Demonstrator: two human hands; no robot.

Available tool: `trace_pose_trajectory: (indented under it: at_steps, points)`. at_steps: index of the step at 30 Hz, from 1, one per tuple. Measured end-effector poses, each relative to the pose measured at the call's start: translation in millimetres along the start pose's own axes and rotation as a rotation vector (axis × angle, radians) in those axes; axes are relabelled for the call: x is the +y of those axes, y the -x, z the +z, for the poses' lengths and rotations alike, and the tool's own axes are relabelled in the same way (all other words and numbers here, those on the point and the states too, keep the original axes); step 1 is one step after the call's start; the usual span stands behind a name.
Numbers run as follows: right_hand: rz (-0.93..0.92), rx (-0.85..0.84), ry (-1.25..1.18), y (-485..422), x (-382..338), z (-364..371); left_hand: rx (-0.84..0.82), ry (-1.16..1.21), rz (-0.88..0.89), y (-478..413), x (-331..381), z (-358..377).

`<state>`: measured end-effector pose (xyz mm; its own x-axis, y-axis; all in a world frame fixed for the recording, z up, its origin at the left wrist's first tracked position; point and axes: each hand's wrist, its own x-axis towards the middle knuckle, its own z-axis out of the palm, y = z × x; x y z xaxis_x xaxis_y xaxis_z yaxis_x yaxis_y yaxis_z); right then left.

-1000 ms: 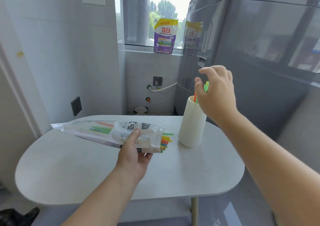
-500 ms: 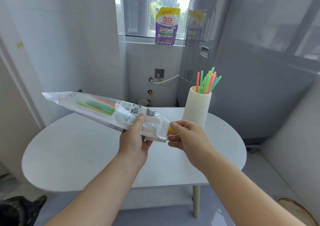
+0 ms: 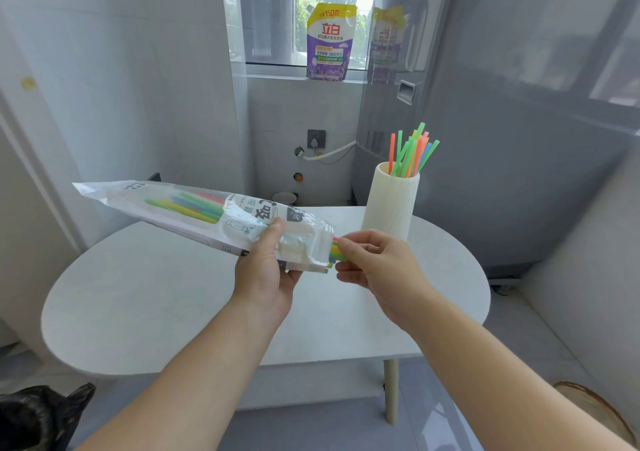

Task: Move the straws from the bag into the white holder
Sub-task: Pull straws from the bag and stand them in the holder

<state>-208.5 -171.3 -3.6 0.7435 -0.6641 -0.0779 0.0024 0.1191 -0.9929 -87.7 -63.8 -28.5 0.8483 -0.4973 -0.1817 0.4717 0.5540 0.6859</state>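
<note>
I see a white table (image 3: pixel 145 312) with rounded ends standing in a narrow, pale-tiled room, its top bare apart from the white holder (image 3: pixel 389 205) near the far right edge. The ribbed holder stands upright and already has a bunch of straws (image 3: pixel 410 153) in it, orange, green and blue, fanning out above its rim.

My left hand (image 3: pixel 263 274) grips the bag (image 3: pixel 194 215) above the table, thumb on top near the open end, the bag tilted with its sealed end up to the left. More straws show through the plastic. My right hand (image 3: pixel 377 267) pinches the straw ends (image 3: pixel 335 253) sticking out of the bag's mouth, fingers closed on them.

Behind the table a large grey appliance (image 3: pixel 502 104) fills the right side. On the window sill stands a purple and yellow detergent pouch (image 3: pixel 329 42), trees visible outside. A wall socket (image 3: pixel 316 138) and a white hose (image 3: pixel 332 153) sit below the sill. A black bag (image 3: pixel 38 416) lies on the floor at lower left.
</note>
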Motion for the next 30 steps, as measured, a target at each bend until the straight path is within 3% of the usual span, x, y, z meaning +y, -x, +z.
trace_pose_trajectory:
  at_steps: [7,13,21,30]
  points:
    - [-0.010,0.163,0.003,-4.2,-2.5,-12.8,0.037,0.049,-0.031,-2.4,6.4,-4.0]
    - [-0.020,0.033,-0.012,1.6,-2.3,-4.6,0.055,0.047,-0.060,0.3,-0.2,-1.9]
    - [-0.060,0.107,0.069,-6.2,-2.6,-20.4,0.073,0.084,-0.068,-4.2,6.6,-5.4]
    - [-0.023,0.048,0.027,-7.0,-1.5,-25.0,0.085,0.093,-0.090,-3.9,3.3,-3.9]
